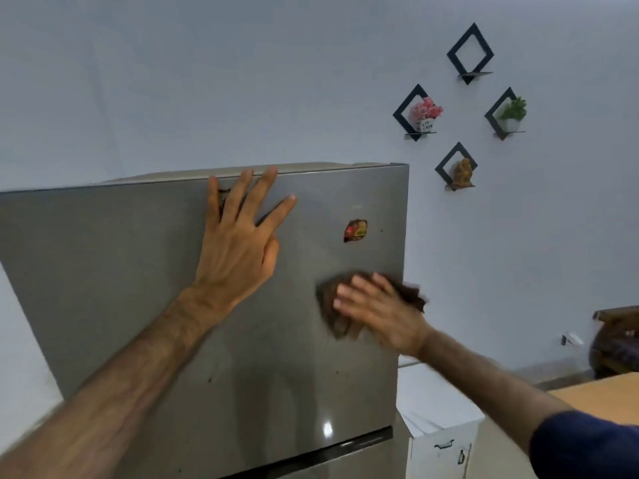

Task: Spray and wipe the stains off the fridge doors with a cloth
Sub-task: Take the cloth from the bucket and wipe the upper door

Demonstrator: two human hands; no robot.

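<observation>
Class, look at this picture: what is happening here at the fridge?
A person is wiping the upper fridge door. The right hand presses a brown cloth flat against the door near its right edge, below a sticker. The left hand rests open on the door near its top edge, fingers spread. A few small dark specks still show lower on the door. No spray bottle is in view.

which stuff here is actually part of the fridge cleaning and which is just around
Job: brown cloth under right hand; upper fridge door, braced by left hand.
Just around: sticker, diamond wall shelves, white cabinet, wooden table.
</observation>
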